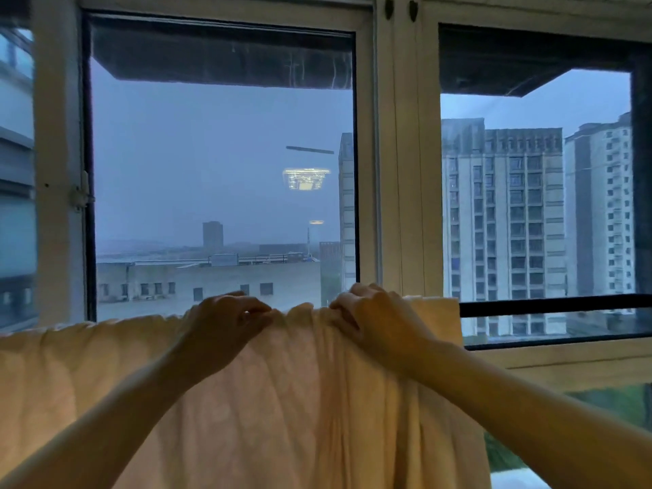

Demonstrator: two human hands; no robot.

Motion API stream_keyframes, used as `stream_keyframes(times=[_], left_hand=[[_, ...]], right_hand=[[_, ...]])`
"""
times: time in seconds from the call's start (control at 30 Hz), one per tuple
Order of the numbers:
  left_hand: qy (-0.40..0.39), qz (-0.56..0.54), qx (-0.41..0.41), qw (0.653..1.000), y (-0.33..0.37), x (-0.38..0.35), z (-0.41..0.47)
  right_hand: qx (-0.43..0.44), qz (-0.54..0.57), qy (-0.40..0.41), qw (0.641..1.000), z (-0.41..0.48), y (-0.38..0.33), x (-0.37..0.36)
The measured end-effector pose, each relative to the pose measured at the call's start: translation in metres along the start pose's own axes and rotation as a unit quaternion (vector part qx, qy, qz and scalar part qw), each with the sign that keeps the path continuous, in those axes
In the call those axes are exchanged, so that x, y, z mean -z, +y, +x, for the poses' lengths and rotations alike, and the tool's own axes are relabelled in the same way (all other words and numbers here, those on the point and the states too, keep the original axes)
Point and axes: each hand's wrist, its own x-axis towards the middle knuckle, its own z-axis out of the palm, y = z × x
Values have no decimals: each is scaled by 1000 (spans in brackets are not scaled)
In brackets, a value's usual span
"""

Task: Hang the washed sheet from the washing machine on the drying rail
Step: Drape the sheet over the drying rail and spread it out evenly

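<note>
A pale cream sheet [289, 400] hangs draped across the lower half of the head view, its bunched top edge running from the left border to about the window post. My left hand [225, 326] pinches the gathered top edge near the middle. My right hand [374, 319] grips the same edge a little to the right, fingers curled over the fold. The rail under the sheet is hidden by the cloth. A dark horizontal bar [550, 307] shows to the right of the sheet, at the height of its top edge.
Two large windows with white frames [395, 171] stand straight ahead, close behind the sheet. A window handle [81, 195] sits on the left frame. Tall buildings show outside through the glass. A white sill [564, 361] runs below the right window.
</note>
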Motion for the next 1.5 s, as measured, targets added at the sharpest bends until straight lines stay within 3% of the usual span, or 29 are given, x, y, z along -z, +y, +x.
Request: stream_keyframes(times=[0.2,0.47,0.6,0.77,0.87,1.0,1.1,1.2,1.5], left_hand=[[-62,8,41,997,1,15,-2],[-58,25,38,997,8,19,-6],[-30,-15,57,998,7,19,-4],[40,-52,84,994,13,17,5],[89,-39,111,989,13,15,14],[77,6,152,985,7,3,12],[95,3,80,992,20,-8,4],[56,-17,-41,997,46,-23,-2],[15,-23,-107,994,72,-44,12]], right_hand=[[-24,86,38,995,-1,3,-1],[-103,86,55,989,-2,22,1],[-138,109,77,981,-6,41,16],[-119,94,76,986,-7,43,17],[-109,101,72,986,-1,42,18],[-98,105,25,989,-1,40,16],[-93,97,-33,990,-6,35,20],[-61,81,-21,995,-16,27,25],[-137,-93,83,983,-48,26,27]])
